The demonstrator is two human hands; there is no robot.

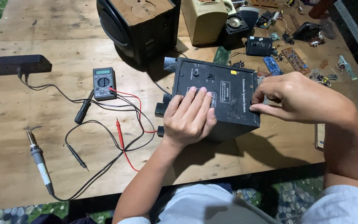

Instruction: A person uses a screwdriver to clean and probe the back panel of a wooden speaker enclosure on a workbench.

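Plywood tabletop (237, 153), scuffed and pale, set over a pebble-patterned floor with green leaves showing past the near edge; lighting is dim and warm. At centre lies a black speaker box (216, 97), turned so its rear panel faces up. Left hand (189, 116) rests flat on that panel, fingers together and pressed down, steadying the box. Right hand (299, 99) meets the panel's right edge with thumb and fingertips pinched close; whether they hold a small screw or only the rim cannot be told. The panel appears seated on the box, so the work seems at an early or a closing stage, with the casing not open.

Left of the steadying hand: a multimeter (104, 83) with red and black probes (120, 132), tangled leads, a soldering iron (38, 159), and a black power strip (17, 64) farther off. Beyond the box: a larger black speaker (137, 25), a cream casing (204, 20), a loose speaker cone (233, 23). Beyond the pinching hand: scattered circuit boards (295, 60).
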